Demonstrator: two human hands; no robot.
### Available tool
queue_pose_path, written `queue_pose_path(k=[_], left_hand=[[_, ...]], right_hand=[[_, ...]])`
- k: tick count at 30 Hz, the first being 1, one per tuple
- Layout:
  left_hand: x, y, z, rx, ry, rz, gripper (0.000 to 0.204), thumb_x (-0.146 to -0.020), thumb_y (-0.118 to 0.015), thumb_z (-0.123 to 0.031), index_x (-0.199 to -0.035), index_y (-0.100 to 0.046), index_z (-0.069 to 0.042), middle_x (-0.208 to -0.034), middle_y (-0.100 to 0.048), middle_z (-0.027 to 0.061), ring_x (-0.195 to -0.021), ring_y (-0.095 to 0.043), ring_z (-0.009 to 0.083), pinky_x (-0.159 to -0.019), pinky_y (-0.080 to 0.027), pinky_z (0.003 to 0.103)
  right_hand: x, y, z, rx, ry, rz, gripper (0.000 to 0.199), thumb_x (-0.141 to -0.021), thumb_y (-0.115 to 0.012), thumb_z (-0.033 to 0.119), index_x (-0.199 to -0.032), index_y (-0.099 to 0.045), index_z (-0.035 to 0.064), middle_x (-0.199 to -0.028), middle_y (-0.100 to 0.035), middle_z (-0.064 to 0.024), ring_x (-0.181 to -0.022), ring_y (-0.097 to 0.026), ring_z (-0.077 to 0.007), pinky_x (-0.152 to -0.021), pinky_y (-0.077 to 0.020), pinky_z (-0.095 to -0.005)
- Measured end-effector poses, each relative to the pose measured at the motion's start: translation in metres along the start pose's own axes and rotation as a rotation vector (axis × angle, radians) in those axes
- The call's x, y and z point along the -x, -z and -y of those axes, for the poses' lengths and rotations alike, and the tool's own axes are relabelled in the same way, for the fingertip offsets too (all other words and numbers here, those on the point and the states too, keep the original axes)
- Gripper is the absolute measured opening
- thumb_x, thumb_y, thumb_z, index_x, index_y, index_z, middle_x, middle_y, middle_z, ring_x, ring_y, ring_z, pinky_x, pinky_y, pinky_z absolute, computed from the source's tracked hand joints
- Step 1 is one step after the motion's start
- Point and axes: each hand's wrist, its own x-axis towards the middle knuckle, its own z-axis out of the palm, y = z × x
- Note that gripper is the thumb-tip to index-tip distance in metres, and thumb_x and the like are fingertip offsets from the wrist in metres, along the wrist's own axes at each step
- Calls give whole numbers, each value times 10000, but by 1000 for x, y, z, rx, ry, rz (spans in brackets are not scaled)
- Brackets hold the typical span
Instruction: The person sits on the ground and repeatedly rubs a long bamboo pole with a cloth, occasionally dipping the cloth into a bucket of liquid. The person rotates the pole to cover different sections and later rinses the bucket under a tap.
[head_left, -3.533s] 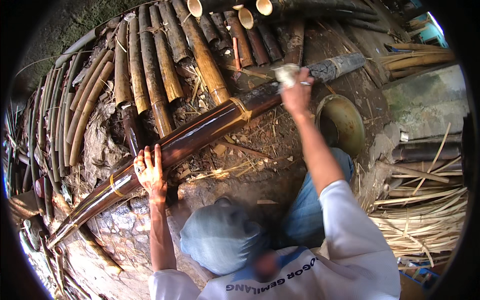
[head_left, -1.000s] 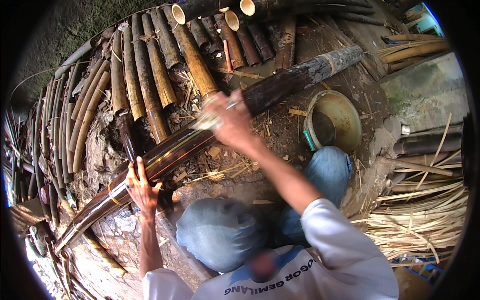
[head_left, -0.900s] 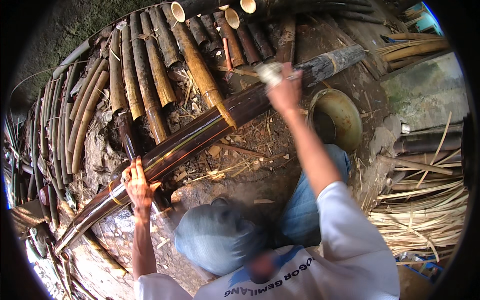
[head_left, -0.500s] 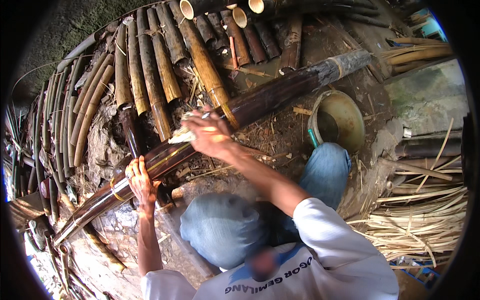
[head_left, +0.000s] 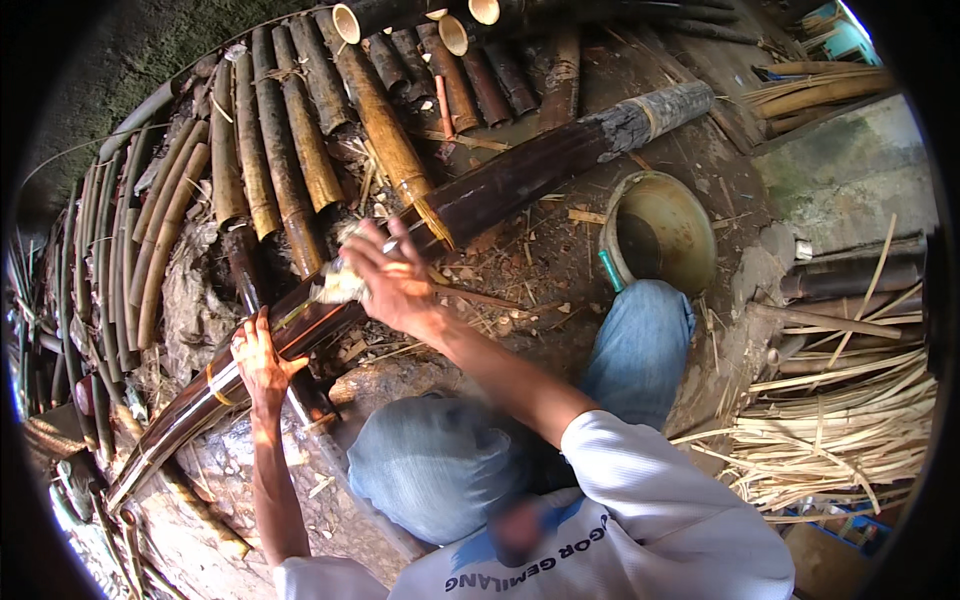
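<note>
a long dark-brown bamboo pole (head_left: 490, 190) is slanting up rightward; the left hand (head_left: 265, 365) is lying open on it, the right hand (head_left: 398, 287) clutching a pale crumpled wad (head_left: 341, 283).

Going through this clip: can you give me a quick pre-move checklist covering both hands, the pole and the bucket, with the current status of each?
1. Left hand resting on the pole: ok.
2. Right hand holding the pale wad: ok, fingers over it.
3. Hands apart from each other: ok, the left hand is nearer the pole's lower-left end.
4. Bucket apart from the pole: ok, it stands beside the right knee.
5. What the bucket holds: cannot tell, its bottom looks dark.
6. Pole's underside: cannot tell, hidden from this view.
</note>
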Motion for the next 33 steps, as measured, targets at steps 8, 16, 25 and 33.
queue_pose_path(k=[8,16,25,33], left_hand=[[-28,-6,18,16,-49,90,1163,-484,-918,-551,-1462,-466,-115,-1256,-625,150,-1145,-629,352,-968,-493,467],[-44,0,21,59,-66,161,1110,-526,-914,-543,-1443,-468,-104,-1263,-642,146,-1123,-654,357,-991,-521,464],[-42,0,14,96,-78,81,1077,-527,-906,-543,-1410,-501,-77,-1228,-650,157,-1084,-663,365,-975,-530,460],[-50,7,16,67,-109,115,1102,-564,-870,-664,-1408,-502,-59,-1255,-642,166,-1127,-654,365,-1009,-510,463]], right_hand=[[-40,163,-208,386,-479,-222,522,-966,-618,190,-1472,-502,235,-1630,-338,-181,-1504,-292,-409,-1190,-297,-610],[-23,-9,-16,33,-27,-103,607,-772,-805,169,-1347,-610,182,-1536,-495,-105,-1470,-356,-376,-1244,-214,-555],[-54,138,-215,185,-610,-385,455,-952,-606,197,-1402,-559,155,-1434,-561,-216,-1508,-269,-428,-1261,-101,-574],[-25,2,-39,-27,204,-91,703,-791,-794,140,-1442,-530,152,-1536,-497,-109,-1526,-288,-307,-1287,-99,-536]])
